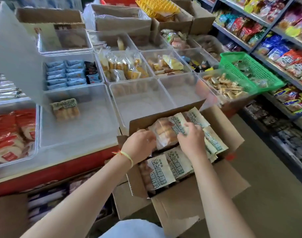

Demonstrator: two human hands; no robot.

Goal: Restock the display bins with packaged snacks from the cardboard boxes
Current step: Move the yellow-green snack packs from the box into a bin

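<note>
Closest to the camera are two bare forearms reaching into an open cardboard box (179,170) full of bread packs. Its raised back flap blocks the front of the clear bins behind it. Left hand (138,145) and right hand (191,138) both have fingers curled onto the same top bread pack (165,133), pinching its edges. The near-left display bin (95,134) holds just one matching pack (65,109). A green basket (249,71) sits over on the right.
</note>
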